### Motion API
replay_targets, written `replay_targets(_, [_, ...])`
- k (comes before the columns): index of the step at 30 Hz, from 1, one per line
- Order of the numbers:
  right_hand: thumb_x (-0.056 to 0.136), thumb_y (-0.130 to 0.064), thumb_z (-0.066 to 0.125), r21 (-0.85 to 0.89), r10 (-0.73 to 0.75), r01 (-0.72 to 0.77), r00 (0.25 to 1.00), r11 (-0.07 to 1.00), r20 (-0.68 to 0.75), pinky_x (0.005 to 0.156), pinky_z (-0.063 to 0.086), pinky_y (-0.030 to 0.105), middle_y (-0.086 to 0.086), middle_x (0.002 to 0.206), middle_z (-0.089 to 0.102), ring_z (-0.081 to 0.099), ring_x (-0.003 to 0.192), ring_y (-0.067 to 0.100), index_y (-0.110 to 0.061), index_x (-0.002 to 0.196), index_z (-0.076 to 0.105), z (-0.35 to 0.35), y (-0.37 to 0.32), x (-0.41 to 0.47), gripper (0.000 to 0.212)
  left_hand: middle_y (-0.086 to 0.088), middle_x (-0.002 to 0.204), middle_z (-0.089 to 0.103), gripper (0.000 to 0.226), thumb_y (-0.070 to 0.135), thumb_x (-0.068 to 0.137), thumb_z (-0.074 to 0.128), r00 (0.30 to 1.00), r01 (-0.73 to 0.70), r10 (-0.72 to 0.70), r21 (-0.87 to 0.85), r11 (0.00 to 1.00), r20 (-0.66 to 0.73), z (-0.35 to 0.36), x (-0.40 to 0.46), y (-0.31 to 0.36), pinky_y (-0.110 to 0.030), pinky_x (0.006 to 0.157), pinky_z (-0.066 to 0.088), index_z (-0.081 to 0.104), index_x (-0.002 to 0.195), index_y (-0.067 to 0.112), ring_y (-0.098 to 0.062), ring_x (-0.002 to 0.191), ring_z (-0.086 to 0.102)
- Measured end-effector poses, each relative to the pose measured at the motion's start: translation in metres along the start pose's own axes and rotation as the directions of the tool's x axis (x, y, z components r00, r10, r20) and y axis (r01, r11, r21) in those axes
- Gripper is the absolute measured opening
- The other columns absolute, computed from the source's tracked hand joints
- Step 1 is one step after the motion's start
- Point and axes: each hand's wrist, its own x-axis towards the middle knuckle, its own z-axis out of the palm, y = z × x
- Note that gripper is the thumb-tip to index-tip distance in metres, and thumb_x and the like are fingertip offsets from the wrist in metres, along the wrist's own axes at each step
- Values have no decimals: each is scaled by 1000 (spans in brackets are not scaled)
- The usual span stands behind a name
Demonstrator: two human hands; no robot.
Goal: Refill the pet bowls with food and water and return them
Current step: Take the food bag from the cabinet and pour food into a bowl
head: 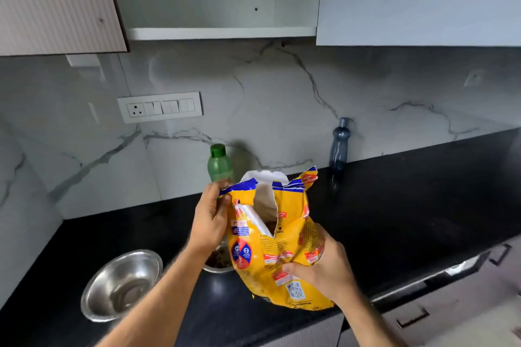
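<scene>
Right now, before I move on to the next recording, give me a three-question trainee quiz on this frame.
1. True or false: the empty steel bowl sits to the left of the bowl with kibble.
2. Which hand grips the lower part of the yellow food bag? A) left hand B) right hand C) neither
3. Fill in: the bottle right behind the bag, the green bottle, has a ____ cap.

Key: 1 true; 2 B; 3 green. The left hand pinches the bag's torn top edge. The grey bottle stands further right against the wall.
</scene>
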Motion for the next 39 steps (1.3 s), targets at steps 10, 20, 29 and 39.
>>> replay_targets(10, [49, -67, 87, -170, 88, -68, 989, 983, 115, 82, 64, 35, -22, 100, 75, 73, 93, 2, -41, 114, 63, -9, 21, -19, 75, 3, 114, 61, 27, -1, 76, 58, 940, -91, -12, 284, 955, 342, -50, -29, -25, -29, 91, 50, 66, 81, 25, -10, 115, 60])
replay_targets(20, [51, -65, 88, -404, 162, -66, 965, 912, 207, 82, 64, 35, -22, 98, 75, 74, 89, 1, -44, 113, 64, -6, 2, 1, 70, -30, 105, 66, 37, 38, 72, 63, 772, 624, -584, -470, 624, 251, -28, -56, -66, -39, 70, 54, 62, 71, 1, -34, 85, 64])
replay_targets(29, [64, -51, 94, -560, 257, -103, 944, 822, 205, 79, 65, 35, -18, 98, 76, 75, 88, 2, -42, 110, 63, -3, -15, 16, 57, -17, 100, 75, 55, 34, 71, 67, 599, 654, -716, -735, 179, 359, -11, -78, -88, -39, 73, 60, 66, 118, 5, -31, 88, 73])
replay_targets(39, [70, -52, 91, -677, 248, -33, 942, 735, 225, 75, 62, 23, -22, 94, 73, 72, 85, -2, -48, 104, 57, 1, -45, 22, 48, -18, 135, 63, 102, 92, 74, 24, 438, 637, -652, -725, -261, 619, 34, -112, -85, -54, 96, 46, 58, 135, 17, -40, 120, 62])
